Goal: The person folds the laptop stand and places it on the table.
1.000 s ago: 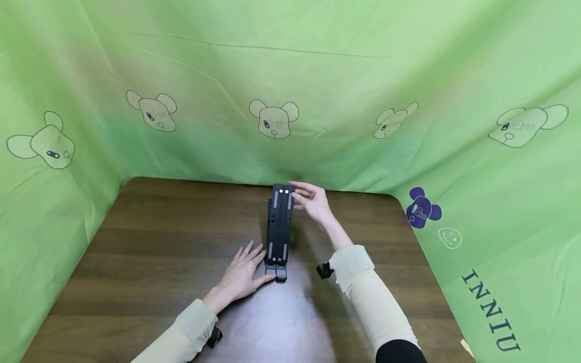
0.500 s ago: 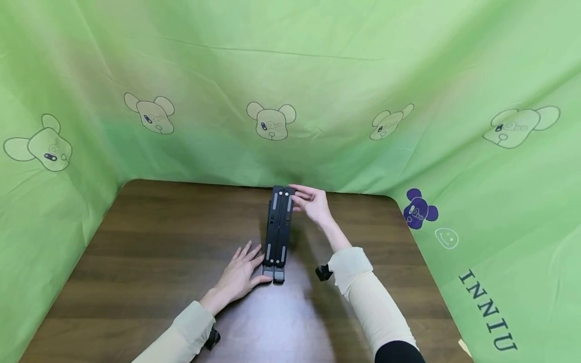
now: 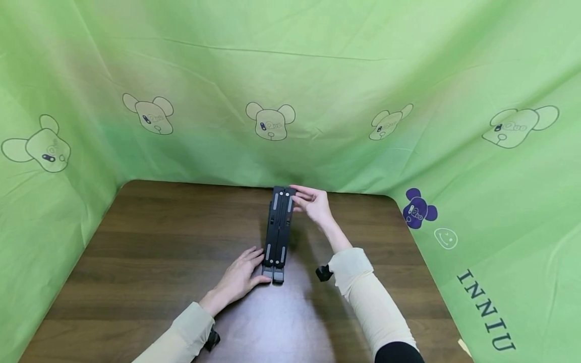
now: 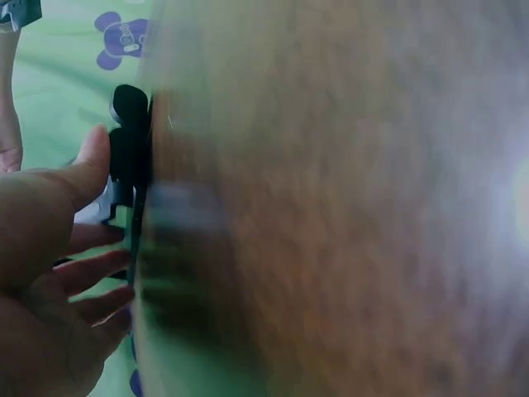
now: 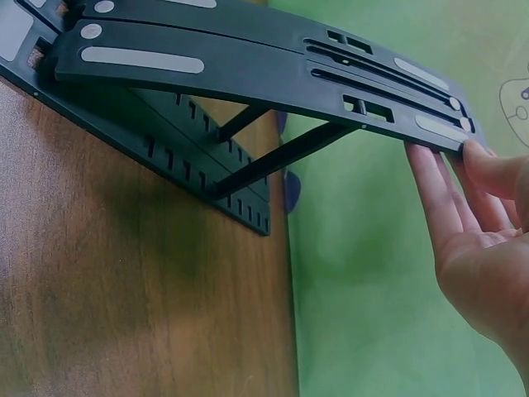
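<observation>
A black folding laptop stand [image 3: 278,229] stands narrow on the wooden table, its top arms sloping up toward the back. The right wrist view shows its struts [image 5: 289,157] propped in the notched base [image 5: 157,157], with grey pads along the arms. My right hand [image 3: 314,205] pinches the raised far end, thumb on the upper side and fingers underneath. At the near end, my left hand [image 3: 237,276] holds the stand low down, its thumb at the front foot [image 3: 278,275] and its fingers along the left side.
Green cloth [image 3: 272,161] printed with bear heads hangs around the back and sides of the table [image 3: 172,252]. The stand's raised end reaches close to the table's back edge. A small black camera [image 3: 324,273] sits at the right cuff.
The left hand's spread fingers have drawn together against the stand's side. The stand's near end has shifted slightly left in view; the right hand keeps its pinch.
</observation>
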The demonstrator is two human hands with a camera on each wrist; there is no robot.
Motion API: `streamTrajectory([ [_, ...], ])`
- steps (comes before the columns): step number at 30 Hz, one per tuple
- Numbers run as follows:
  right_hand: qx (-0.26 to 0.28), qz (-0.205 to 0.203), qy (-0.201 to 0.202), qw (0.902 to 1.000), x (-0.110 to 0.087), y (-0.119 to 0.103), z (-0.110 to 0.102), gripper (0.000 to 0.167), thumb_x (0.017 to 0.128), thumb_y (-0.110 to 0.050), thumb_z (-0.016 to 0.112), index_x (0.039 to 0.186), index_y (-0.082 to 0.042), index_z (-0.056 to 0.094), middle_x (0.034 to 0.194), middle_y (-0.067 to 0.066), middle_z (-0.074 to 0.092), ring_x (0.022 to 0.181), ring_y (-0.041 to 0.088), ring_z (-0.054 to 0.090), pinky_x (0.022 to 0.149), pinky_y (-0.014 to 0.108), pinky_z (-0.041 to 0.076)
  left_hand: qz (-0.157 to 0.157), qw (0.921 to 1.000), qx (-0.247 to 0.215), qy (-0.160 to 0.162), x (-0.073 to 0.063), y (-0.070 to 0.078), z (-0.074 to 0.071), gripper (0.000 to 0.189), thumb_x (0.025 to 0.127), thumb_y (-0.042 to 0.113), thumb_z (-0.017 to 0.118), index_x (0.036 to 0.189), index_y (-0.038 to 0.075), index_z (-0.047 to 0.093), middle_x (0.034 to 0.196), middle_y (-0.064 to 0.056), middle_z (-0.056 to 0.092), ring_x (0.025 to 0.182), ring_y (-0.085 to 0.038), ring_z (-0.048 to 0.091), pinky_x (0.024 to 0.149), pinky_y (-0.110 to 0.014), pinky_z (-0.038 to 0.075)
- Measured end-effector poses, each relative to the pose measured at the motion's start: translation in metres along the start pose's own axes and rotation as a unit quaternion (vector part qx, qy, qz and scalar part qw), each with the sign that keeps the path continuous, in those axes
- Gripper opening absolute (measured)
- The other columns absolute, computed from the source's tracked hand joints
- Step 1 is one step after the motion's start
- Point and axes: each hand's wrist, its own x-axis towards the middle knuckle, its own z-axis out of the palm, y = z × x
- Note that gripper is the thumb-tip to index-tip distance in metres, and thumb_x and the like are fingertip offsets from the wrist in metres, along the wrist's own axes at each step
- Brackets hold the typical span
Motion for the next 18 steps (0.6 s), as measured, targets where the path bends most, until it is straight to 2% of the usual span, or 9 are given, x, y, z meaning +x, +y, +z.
streamTrajectory([
  [3, 0.000, -0.001, 0.002, 1.0000, 0.000, 0.000, 0.000, 0.044, 0.102, 0.014, 0.066, 0.145, 0.009, 0.064, 0.135, 0.038, 0.066, 0.079, 0.001, 0.079, 0.078, 0.027, 0.070, -0.006, 0.9996, -0.012, 0.025, 0.001, 0.003, 0.001, 0.063, 0.091, 0.028, 0.091, 0.136, -0.011, 0.071, 0.139, -0.024, 0.074, 0.134, -0.039, 0.065, 0.115, -0.053, 0.055],
  [6, -0.002, -0.002, 0.004, 1.0000, 0.000, 0.000, 0.000, 0.044, 0.102, 0.014, 0.066, 0.146, 0.009, 0.064, 0.136, 0.039, 0.065, 0.079, 0.000, 0.079, 0.078, 0.027, 0.070, -0.013, 0.9984, -0.036, 0.043, 0.002, 0.006, 0.001, 0.059, 0.086, 0.023, 0.095, 0.129, -0.011, 0.074, 0.116, -0.018, 0.078, 0.109, -0.030, 0.071, 0.099, -0.047, 0.062],
  [8, -0.003, -0.001, 0.005, 1.0000, 0.000, -0.001, 0.000, 0.044, 0.101, 0.014, 0.066, 0.145, 0.010, 0.064, 0.136, 0.039, 0.065, 0.079, 0.000, 0.079, 0.078, 0.027, 0.070, -0.018, 0.9967, -0.064, 0.045, 0.003, 0.007, 0.001, 0.057, 0.084, 0.020, 0.096, 0.127, -0.011, 0.074, 0.099, -0.010, 0.077, 0.089, -0.019, 0.069, 0.085, -0.038, 0.063],
  [11, -0.006, 0.002, 0.005, 1.0000, 0.000, -0.001, -0.001, 0.044, 0.101, 0.014, 0.067, 0.145, 0.009, 0.064, 0.136, 0.038, 0.065, 0.080, 0.000, 0.079, 0.080, 0.031, 0.070, -0.042, 0.9908, -0.125, 0.032, 0.003, 0.009, 0.000, 0.058, 0.085, 0.014, 0.095, 0.129, -0.013, 0.071, 0.077, 0.000, 0.072, 0.066, -0.003, 0.060, 0.066, -0.025, 0.056],
  [13, -0.010, 0.003, 0.005, 0.9999, 0.001, -0.002, -0.001, 0.044, 0.102, 0.013, 0.067, 0.145, 0.009, 0.064, 0.137, 0.038, 0.065, 0.081, 0.000, 0.079, 0.083, 0.033, 0.071, -0.076, 0.9808, -0.179, 0.016, 0.003, 0.011, -0.001, 0.059, 0.087, 0.011, 0.093, 0.134, -0.015, 0.068, 0.070, 0.000, 0.072, 0.057, 0.001, 0.060, 0.058, -0.022, 0.055],
  [14, -0.011, 0.003, 0.006, 0.9999, 0.001, -0.001, -0.001, 0.044, 0.102, 0.013, 0.067, 0.145, 0.008, 0.065, 0.137, 0.038, 0.065, 0.081, 0.000, 0.079, 0.084, 0.033, 0.071, -0.097, 0.9731, -0.209, 0.006, 0.002, 0.013, -0.002, 0.061, 0.088, 0.009, 0.092, 0.137, -0.015, 0.066, 0.068, -0.001, 0.073, 0.053, 0.001, 0.062, 0.054, -0.021, 0.056],
  [15, -0.011, 0.003, 0.007, 0.9999, 0.001, -0.001, -0.001, 0.044, 0.102, 0.013, 0.067, 0.145, 0.008, 0.065, 0.137, 0.038, 0.066, 0.081, 0.000, 0.079, 0.084, 0.033, 0.071, -0.119, 0.9640, -0.238, -0.003, 0.002, 0.014, -0.004, 0.062, 0.089, 0.008, 0.091, 0.140, -0.016, 0.064, 0.068, -0.004, 0.074, 0.051, -0.003, 0.065, 0.052, -0.023, 0.057],
  [18, -0.011, 0.003, 0.010, 0.9999, 0.001, -0.001, -0.001, 0.043, 0.102, 0.013, 0.067, 0.145, 0.008, 0.065, 0.135, 0.037, 0.067, 0.081, 0.000, 0.079, 0.081, 0.031, 0.070, -0.174, 0.9294, -0.325, -0.019, 0.001, 0.018, -0.005, 0.061, 0.093, 0.001, 0.085, 0.145, -0.017, 0.058, 0.069, -0.017, 0.077, 0.049, -0.016, 0.073, 0.049, -0.030, 0.063],
])
